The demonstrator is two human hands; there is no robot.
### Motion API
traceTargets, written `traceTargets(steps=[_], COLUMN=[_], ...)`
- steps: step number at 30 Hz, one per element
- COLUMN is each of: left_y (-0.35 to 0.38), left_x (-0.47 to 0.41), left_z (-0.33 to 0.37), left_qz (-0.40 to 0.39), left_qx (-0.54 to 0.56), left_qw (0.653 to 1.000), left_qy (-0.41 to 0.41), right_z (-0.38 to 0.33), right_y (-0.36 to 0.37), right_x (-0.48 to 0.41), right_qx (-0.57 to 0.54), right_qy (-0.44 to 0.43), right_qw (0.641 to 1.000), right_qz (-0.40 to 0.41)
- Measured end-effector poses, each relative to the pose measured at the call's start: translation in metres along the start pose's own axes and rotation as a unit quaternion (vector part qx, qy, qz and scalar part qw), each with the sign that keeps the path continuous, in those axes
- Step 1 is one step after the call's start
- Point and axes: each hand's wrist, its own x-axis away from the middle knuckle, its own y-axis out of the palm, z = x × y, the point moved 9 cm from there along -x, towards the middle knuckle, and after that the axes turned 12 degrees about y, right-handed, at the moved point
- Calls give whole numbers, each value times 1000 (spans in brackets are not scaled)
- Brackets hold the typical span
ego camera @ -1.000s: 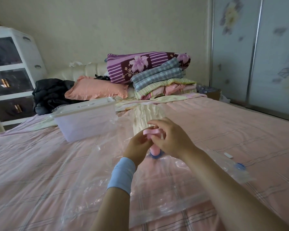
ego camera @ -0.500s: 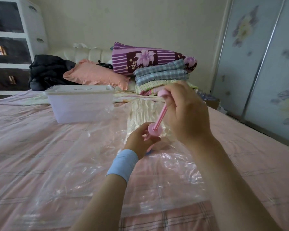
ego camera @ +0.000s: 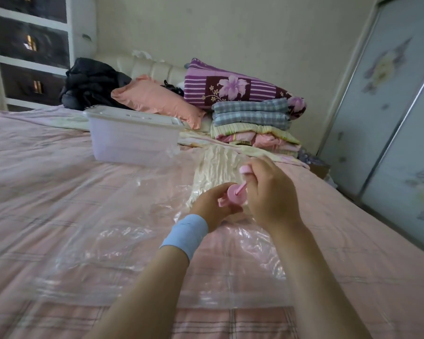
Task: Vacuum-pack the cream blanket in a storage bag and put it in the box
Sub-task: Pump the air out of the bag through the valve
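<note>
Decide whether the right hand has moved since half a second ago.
Yes: the right hand, gripping the pump handle, has dropped towards the pump barrel.

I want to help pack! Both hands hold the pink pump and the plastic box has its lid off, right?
No: the head view shows the lid on the plastic box. Left hand and right hand do hold the pink pump.

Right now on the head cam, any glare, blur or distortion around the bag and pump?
Head view: soft even light, no hard shadows; glare streaks on the clear storage bag hide its edges; pink hand pump, held by left hand and right hand, is slightly soft; wardrobe doors lean from wide-angle distortion.
</note>
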Motion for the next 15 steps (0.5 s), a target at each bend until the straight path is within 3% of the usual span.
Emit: traceTargets(steps=[4,6,8,12,15], left_y=[-1,2,4,9,9], left_x=[0,-1,0,6,11], left_z=[-6,-7,-9,-1,7], left_qz=[-2,-10,-10,-35,-19], left_qx=[4,-1,-4,-29,-19], left_qw=[1000,1000,1000,999,1000], left_qy=[-5,-9,-9,-10,6], right_z=[-29,-26,-11,38,31], right_y=[-65,-64,-31,55,38], right_x=[-8,-8,-4,33,26], right_qx=[-77,-94,-71,38,16], right_qy=[-60,-50,-10,80,72], right_qw=[982,979,991,988,991], right_qz=[160,175,113,-127,-115])
